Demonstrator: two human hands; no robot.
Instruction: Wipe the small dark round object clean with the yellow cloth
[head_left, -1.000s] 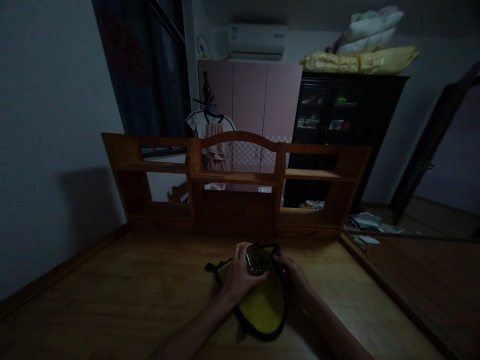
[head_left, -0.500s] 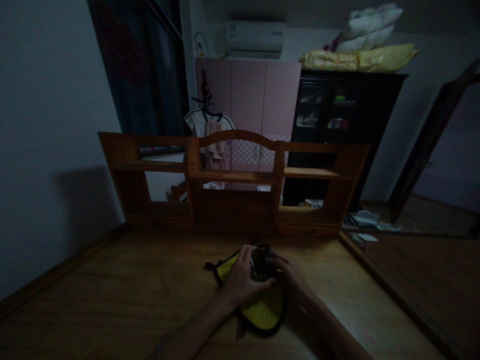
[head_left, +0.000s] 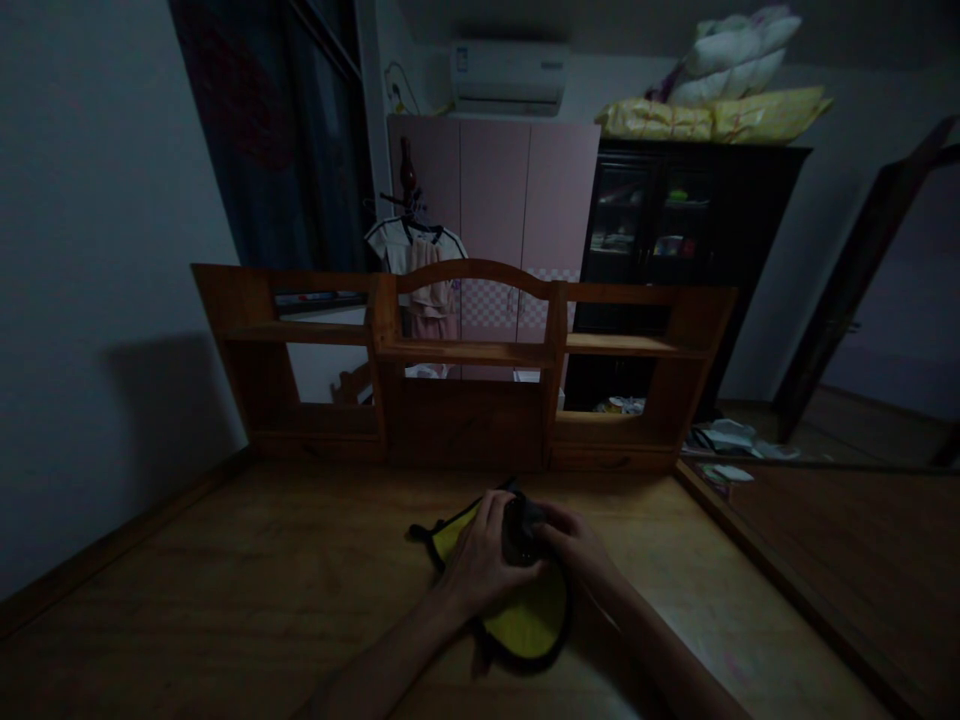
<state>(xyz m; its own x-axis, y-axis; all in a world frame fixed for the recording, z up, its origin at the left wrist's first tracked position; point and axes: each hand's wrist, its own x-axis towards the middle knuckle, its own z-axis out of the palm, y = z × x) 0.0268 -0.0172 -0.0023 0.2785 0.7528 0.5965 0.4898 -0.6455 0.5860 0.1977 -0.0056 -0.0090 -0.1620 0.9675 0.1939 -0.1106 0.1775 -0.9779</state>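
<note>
My left hand (head_left: 478, 562) is curled around a dark, glossy, rounded object (head_left: 515, 543) with small bright reflections on it. I cannot make out its exact kind in the dim light. My right hand (head_left: 579, 545) pinches a small dark grey cloth (head_left: 534, 514) against the upper right of this glossy object. Beneath both hands, a yellow flat piece with black edging (head_left: 531, 622) lies on the wooden tabletop (head_left: 300, 580). Its near end is rounded, and a black tab sticks out at its far left. The hands and forearms hide much of its middle.
Along the tabletop's far edge runs a wooden shelf unit (head_left: 469, 352) with open compartments. A wall (head_left: 97, 300) borders the left side. On the right, a raised wooden rim (head_left: 780, 580) edges the table. A pink wardrobe (head_left: 491, 190) and a black cabinet (head_left: 697, 220) stand farther back.
My right hand has moved left with the grey cloth, which now covers more of the glossy object's face. My left hand stays in nearly the same place.
</note>
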